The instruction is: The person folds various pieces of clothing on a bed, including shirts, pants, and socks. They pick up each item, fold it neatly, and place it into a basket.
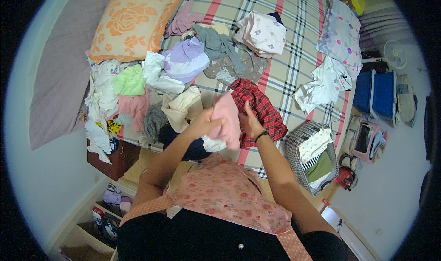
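Observation:
My left hand grips a pink cloth garment, which hangs partly folded and slightly blurred over the near part of the bed. Just right of it, my right hand is apart from the pink garment, fingers spread, over a red plaid garment. Whether its fingers touch the plaid cloth cannot be told. A cream garment and a dark navy garment lie beside my left hand. Beyond the hands are a grey-green garment, a lilac and white top and folded white printed clothes.
A houndstooth fabric basket of folded clothes stands at the bed's near right. A white printed shirt lies beyond it. An orange floral pillow and piled clothes occupy the left. Blue bins and a fan stand right of the bed.

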{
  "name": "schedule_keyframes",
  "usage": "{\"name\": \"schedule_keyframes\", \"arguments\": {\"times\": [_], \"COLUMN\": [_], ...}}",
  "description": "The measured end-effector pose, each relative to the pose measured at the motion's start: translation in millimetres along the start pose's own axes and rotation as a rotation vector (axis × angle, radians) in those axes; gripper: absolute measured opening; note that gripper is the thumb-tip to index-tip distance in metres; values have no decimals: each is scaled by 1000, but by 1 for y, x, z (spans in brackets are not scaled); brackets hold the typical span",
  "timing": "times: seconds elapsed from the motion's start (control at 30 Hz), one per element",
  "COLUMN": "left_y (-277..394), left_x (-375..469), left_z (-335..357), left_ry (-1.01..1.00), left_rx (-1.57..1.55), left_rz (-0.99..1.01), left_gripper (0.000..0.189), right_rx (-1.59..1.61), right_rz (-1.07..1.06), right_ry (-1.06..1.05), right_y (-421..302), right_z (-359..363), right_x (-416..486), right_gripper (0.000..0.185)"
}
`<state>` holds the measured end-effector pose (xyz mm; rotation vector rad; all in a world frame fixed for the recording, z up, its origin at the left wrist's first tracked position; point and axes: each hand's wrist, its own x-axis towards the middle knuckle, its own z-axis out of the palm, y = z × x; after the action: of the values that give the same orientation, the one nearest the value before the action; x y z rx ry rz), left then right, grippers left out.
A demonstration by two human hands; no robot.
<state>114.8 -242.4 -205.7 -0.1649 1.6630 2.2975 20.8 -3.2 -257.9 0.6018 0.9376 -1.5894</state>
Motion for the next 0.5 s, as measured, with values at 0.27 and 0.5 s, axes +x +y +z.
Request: {"name": "schedule_keyframes", "arguments": {"times": [0.27,0.5], "left_y": [-7,13], "left_x": [-50,27], "left_z": [25,10], "left_ry": [-54,273], "left_rx": [-200,-164], "left_rz": [-121,61], "left_gripper": [39,37], "right_rx": [-446,-910], "right_rz": [11,-513], "right_ry": [-189,464], "right_y": [60,-160], "right_z": [-31,47], "right_x": [-4,-41], "right_gripper": [40,29]}}
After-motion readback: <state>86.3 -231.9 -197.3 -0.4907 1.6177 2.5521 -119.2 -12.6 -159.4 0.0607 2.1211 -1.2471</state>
